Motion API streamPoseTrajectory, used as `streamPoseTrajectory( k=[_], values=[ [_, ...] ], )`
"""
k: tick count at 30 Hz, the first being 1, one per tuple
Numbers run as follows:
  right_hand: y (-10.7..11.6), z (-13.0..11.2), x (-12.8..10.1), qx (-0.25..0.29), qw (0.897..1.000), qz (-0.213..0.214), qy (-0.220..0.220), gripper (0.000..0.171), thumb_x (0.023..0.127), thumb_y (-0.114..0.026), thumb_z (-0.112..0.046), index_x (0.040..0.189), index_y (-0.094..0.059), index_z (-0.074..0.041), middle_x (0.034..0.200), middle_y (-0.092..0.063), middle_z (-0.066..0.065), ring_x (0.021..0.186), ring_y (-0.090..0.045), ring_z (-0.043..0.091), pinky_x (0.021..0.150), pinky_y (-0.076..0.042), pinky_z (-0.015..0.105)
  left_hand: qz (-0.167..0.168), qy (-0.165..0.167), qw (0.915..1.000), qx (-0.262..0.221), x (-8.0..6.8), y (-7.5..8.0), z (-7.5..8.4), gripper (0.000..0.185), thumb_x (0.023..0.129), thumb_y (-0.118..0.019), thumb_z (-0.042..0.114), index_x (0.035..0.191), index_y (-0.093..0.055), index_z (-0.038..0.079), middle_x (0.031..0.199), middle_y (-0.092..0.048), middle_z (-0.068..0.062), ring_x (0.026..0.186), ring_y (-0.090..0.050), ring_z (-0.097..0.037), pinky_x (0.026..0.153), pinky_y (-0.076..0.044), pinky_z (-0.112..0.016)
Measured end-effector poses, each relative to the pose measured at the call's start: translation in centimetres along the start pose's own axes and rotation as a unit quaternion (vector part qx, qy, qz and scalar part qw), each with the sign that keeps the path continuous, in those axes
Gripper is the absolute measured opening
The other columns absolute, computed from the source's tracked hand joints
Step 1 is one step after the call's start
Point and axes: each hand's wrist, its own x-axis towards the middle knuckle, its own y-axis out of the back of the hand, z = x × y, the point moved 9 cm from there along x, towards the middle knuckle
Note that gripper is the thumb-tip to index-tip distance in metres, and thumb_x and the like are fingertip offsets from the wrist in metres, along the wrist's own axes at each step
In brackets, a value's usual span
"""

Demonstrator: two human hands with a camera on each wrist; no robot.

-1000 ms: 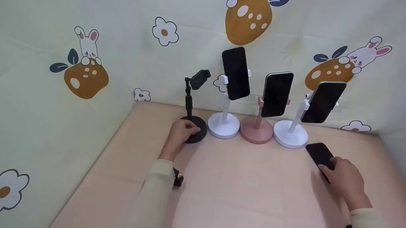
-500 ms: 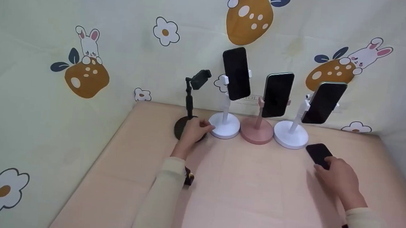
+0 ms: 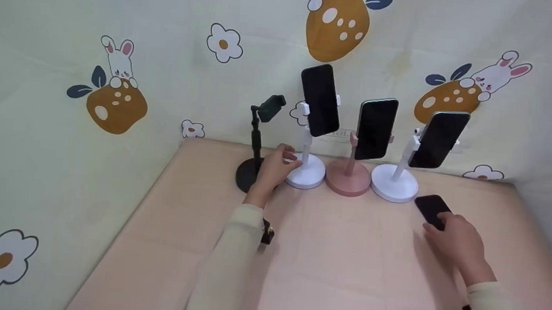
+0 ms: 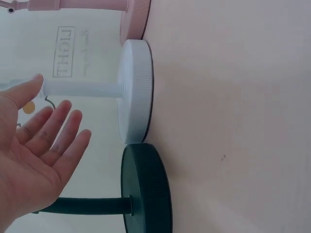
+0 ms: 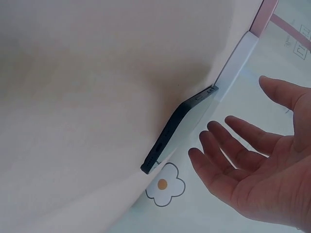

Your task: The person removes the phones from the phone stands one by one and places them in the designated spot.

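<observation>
My left hand (image 3: 273, 172) hangs beside the left white phone stand (image 3: 307, 178). In the left wrist view, that hand's fingers (image 4: 60, 131) are loosely spread and hold nothing, near the stand's post. A black phone stand (image 3: 256, 141), its holder without a phone, stands just left; my forearm and hand partly cover its base. At the right, my right hand (image 3: 459, 242) is over the near end of a black phone (image 3: 429, 206) lying flat on the table. The right wrist view shows this hand's fingers relaxed and apart from the phone (image 5: 172, 124).
Upright phones sit in the left white stand, the pink stand (image 3: 347, 184) and the right white stand (image 3: 394, 189). All the stands line up along the back of the pink table (image 3: 326, 267), before a printed cloth backdrop (image 3: 169, 13).
My left hand has moved right, from over the black stand's base to the left white stand. My right hand has shifted slightly left over the phone on the table.
</observation>
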Motion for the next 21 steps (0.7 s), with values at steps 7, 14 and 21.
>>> streamPoseTrajectory(
  k=[7, 14, 21],
  values=[
    [-0.2, 0.0, 0.0, -0.002, 1.000, -0.002, -0.002, 0.064, 0.096, -0.060, -0.036, 0.134, -0.049, 0.013, 0.133, -0.048, 0.042, 0.121, -0.047, 0.059, 0.101, -0.040, 0.068, 0.007, -0.006, 0.9999, -0.009, 0.8, -0.4, 0.6, 0.054, 0.093, -0.071, 0.021, 0.141, -0.047, 0.009, 0.137, -0.062, -0.013, 0.120, -0.064, -0.031, 0.102, -0.052, -0.040],
    [-0.4, 0.0, 0.2, 0.003, 1.000, -0.008, -0.006, 0.064, 0.096, -0.060, -0.037, 0.135, -0.049, 0.012, 0.135, -0.047, 0.041, 0.122, -0.046, 0.059, 0.100, -0.040, 0.068, 0.012, -0.013, 0.9998, -0.003, 1.5, -0.7, 1.1, 0.059, 0.093, -0.071, 0.024, 0.145, -0.044, 0.010, 0.143, -0.058, -0.012, 0.125, -0.060, -0.030, 0.105, -0.049, -0.041],
    [-0.4, 0.1, 0.3, 0.002, 1.000, -0.005, -0.009, 0.064, 0.096, -0.060, -0.037, 0.135, -0.049, 0.012, 0.132, -0.048, 0.042, 0.118, -0.049, 0.058, 0.098, -0.042, 0.068, 0.010, -0.026, 0.9993, -0.025, 2.1, -1.2, 1.6, 0.068, 0.092, -0.072, 0.021, 0.149, -0.039, 0.007, 0.147, -0.053, -0.016, 0.129, -0.058, -0.033, 0.109, -0.046, -0.041]
  ],
)
